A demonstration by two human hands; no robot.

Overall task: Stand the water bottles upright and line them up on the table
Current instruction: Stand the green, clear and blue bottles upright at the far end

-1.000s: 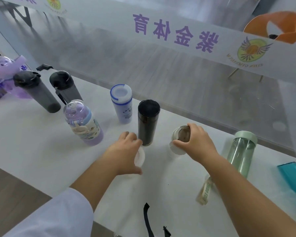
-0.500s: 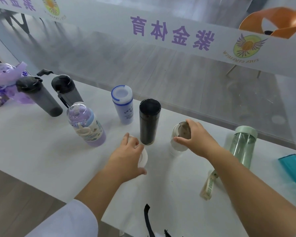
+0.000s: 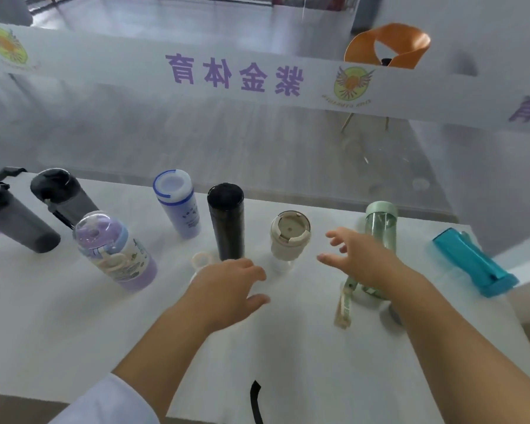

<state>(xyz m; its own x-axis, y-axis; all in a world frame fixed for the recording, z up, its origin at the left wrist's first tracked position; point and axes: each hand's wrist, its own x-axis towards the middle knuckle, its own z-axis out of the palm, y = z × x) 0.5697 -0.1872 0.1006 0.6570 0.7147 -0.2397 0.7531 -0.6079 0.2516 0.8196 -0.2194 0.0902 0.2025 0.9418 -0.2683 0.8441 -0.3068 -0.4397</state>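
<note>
Bottles stand on a white table beside a glass wall.

The flat table top is plain white. On it stand a glossy black cylindrical flask, a cream lidded cup, a pale green clear bottle, a white bottle with blue bands and a lilac cartoon-printed bottle; a teal plastic bottle lies nearby.

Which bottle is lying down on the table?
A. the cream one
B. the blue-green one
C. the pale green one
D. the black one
B: the blue-green bottle lies on its side at the right end of the table, while the black, cream and pale green ones stand upright.
</note>
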